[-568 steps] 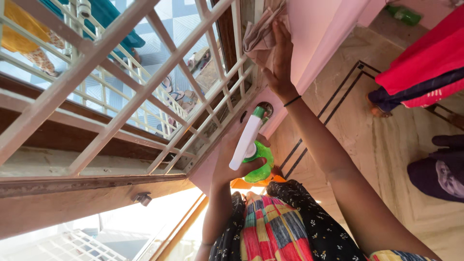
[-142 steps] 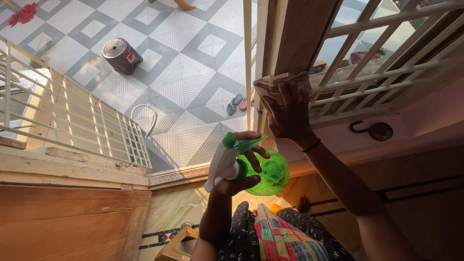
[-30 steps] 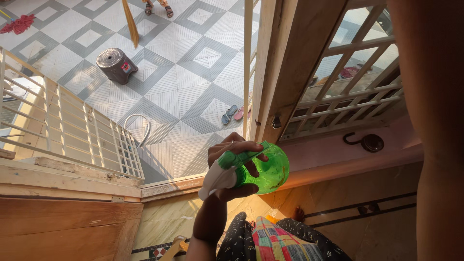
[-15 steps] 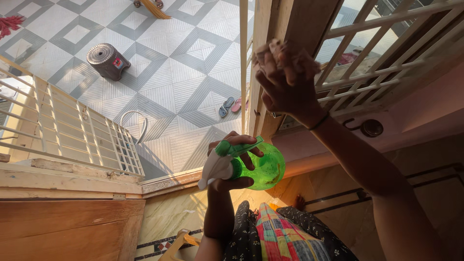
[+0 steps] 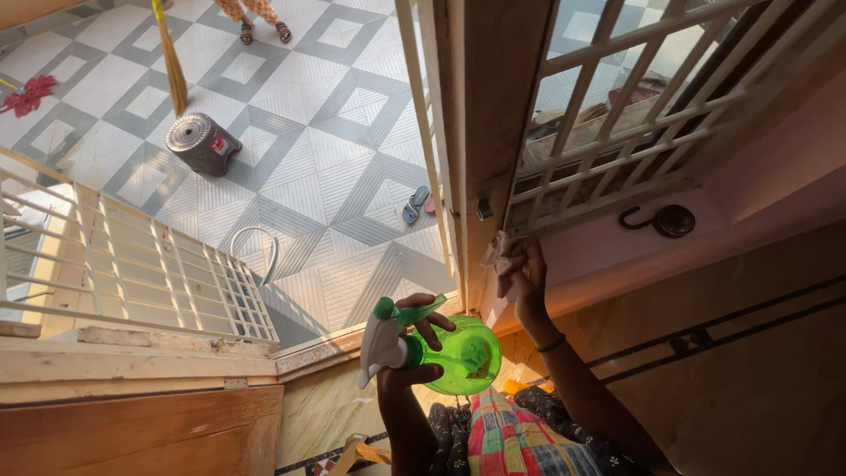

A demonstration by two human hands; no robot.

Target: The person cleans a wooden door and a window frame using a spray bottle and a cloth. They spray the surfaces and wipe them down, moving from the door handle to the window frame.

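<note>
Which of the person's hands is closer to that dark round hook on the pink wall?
The right. The right hand, pressing a cloth against the wooden frame, is level with and beside the hook. The left hand holds the green spray bottle lower and farther away.

- Right hand (image 5: 522,275) with cloth (image 5: 493,254) sits at the base of the wooden post (image 5: 493,132); post blocks passage leftward.
- Grille (image 5: 617,132) right of post: gaps narrow, bars bar a hand.
- Left hand (image 5: 414,348) holds spray bottle (image 5: 454,353) near; open air left of it, above the tiled floor (image 5: 308,132).
- Railing (image 5: 159,273) closes far left.
</note>
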